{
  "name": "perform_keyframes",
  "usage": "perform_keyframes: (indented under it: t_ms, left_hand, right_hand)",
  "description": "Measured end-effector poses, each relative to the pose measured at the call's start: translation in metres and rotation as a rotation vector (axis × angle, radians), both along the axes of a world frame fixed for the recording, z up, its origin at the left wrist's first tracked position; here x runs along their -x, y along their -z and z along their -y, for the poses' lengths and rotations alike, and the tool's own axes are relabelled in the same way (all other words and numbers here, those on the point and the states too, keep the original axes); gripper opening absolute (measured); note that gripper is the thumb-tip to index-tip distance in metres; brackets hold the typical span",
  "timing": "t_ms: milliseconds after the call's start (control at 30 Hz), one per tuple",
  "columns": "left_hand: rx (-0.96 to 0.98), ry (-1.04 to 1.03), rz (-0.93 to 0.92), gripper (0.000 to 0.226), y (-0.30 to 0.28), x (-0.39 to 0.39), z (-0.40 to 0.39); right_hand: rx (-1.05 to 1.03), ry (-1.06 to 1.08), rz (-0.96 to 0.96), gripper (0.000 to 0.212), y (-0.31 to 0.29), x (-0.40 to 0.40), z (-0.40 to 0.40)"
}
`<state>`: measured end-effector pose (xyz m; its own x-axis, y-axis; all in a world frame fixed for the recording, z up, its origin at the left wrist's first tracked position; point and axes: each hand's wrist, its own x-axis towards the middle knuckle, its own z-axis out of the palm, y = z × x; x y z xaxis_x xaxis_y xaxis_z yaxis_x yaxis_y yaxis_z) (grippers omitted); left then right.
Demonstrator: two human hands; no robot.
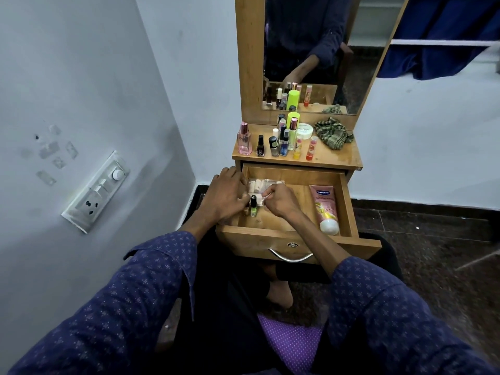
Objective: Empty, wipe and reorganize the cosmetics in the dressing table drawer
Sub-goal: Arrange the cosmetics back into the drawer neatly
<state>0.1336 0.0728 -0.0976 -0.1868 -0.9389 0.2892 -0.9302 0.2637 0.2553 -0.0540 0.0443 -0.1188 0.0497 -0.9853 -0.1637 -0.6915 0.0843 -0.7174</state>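
both my hands reach into the open drawer (349,201): left hand (226,197) fingers curl on the green nail polish bottle (253,206) by the left wall, right hand (280,200) fingers pinch a clear packet (263,186).

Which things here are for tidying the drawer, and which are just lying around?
For the job: drawer, green nail polish, pink tube, clear packet, bottles on top, cloth.
Just around: mirror, wall switchboard, purple cushion.

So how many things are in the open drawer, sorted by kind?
Pink tube: 1
Green nail polish bottle: 1
Clear packet: 1
Total: 3 that show plainly; more may be hidden.
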Motion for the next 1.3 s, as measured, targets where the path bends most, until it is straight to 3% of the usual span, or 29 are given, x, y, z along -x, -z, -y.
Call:
perform_keyframes:
  t_ms: [100, 167, 333, 533, 667, 767, 900, 1133, 1300]
  left_hand:
    - [0.073, 0.000, -0.046, 0.020, -0.013, -0.006, 0.011]
    - [0.102, -0.020, -0.085, 0.019, -0.023, -0.008, 0.021]
    - [0.236, -0.121, -0.234, 0.032, -0.044, -0.008, 0.047]
    - [0.242, -0.110, -0.320, 0.058, -0.068, -0.006, 0.073]
    - [0.234, -0.094, -0.266, 0.048, -0.076, -0.006, 0.084]
    - [0.238, -0.078, -0.239, 0.036, -0.077, -0.005, 0.086]
    - [0.238, -0.061, -0.303, 0.019, -0.079, -0.005, 0.086]
    - [0.191, -0.047, -0.340, 0.005, -0.084, -0.001, 0.079]
    - [0.185, -0.006, -0.266, 0.001, -0.079, 0.008, 0.072]
  right_hand:
    - [0.103, -0.012, -0.007, 0.025, -0.021, 0.002, 0.009]
    - [0.181, -0.023, -0.015, 0.019, -0.042, 0.004, 0.016]
    - [0.436, -0.072, -0.018, 0.008, -0.078, 0.009, 0.036]
    - [0.599, -0.149, -0.129, 0.035, -0.102, 0.002, 0.059]
    - [0.602, -0.179, -0.238, 0.040, -0.108, -0.008, 0.071]
    - [0.581, -0.179, -0.263, 0.026, -0.108, -0.012, 0.074]
    - [0.595, -0.187, -0.222, 0.011, -0.108, -0.011, 0.069]
    - [0.606, -0.203, -0.127, 0.010, -0.099, 0.002, 0.053]
    - [0.581, -0.189, -0.056, 0.007, -0.080, 0.019, 0.036]
